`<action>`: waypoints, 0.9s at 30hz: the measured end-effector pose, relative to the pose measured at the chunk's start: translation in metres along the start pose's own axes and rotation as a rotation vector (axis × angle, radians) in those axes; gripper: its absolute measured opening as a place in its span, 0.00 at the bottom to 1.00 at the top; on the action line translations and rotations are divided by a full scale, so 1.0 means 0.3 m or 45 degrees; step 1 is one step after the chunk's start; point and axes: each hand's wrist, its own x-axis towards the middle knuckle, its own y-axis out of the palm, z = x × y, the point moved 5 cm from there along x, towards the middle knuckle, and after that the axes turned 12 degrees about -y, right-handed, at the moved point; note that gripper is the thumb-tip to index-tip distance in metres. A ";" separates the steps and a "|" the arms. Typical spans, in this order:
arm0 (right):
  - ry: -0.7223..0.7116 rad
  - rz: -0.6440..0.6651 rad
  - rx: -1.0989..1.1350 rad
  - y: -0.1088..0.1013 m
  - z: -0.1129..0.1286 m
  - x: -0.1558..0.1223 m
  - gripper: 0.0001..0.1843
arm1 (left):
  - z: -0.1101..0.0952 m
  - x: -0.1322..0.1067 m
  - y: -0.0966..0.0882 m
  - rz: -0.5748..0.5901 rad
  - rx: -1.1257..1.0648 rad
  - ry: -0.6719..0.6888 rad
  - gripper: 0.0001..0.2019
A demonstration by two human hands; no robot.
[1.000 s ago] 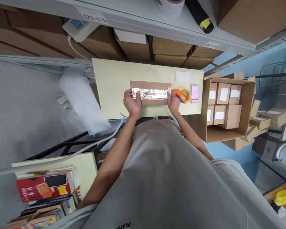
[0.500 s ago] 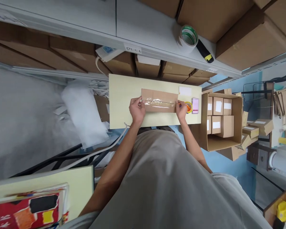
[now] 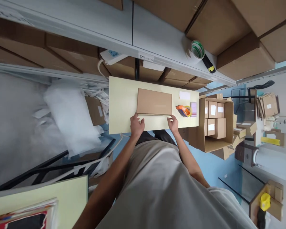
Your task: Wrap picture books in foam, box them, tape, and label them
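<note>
The brown box (image 3: 154,102) lies flat on the pale yellow table (image 3: 122,101), in the middle of the frame, just above both hands as the view shows them. Its long axis runs left to right across the picture, dipping slightly toward the right, so its lower long edge faces the person. The left hand (image 3: 137,125) is at the lower left corner of the box and the right hand (image 3: 173,123) at the lower right corner. Neither is clearly nearer: the fingertips of each reach its own corner and seem to touch it. Both grips are half curled, the left thumb standing apart from its fingers; whether either pinches the edge, I cannot tell.

Right of the box, near it but apart, an orange tape dispenser (image 3: 183,110) takes up the space beyond the right hand. A lilac pack (image 3: 193,109) lies just beside it, with a white card (image 3: 184,95) above. Past the table's right end stands a large open carton (image 3: 195,139) holding smaller boxes (image 3: 220,128). Across the top of the frame, a grey shelf (image 3: 157,30) bounds the far side, bearing a tape roll (image 3: 197,50). White plastic wrap (image 3: 70,117) sits at centre left.
</note>
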 end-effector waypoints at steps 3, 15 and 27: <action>-0.049 0.108 -0.015 0.038 -0.012 0.022 0.21 | 0.024 0.015 0.008 0.012 -0.080 -0.069 0.30; -0.049 0.094 -0.821 -0.243 -0.162 0.194 0.34 | 0.109 -0.011 -0.021 -0.109 -0.397 -0.224 0.24; -0.169 0.255 -0.819 -0.205 -0.394 0.305 0.20 | 0.105 -0.316 0.447 0.203 -0.234 -0.128 0.23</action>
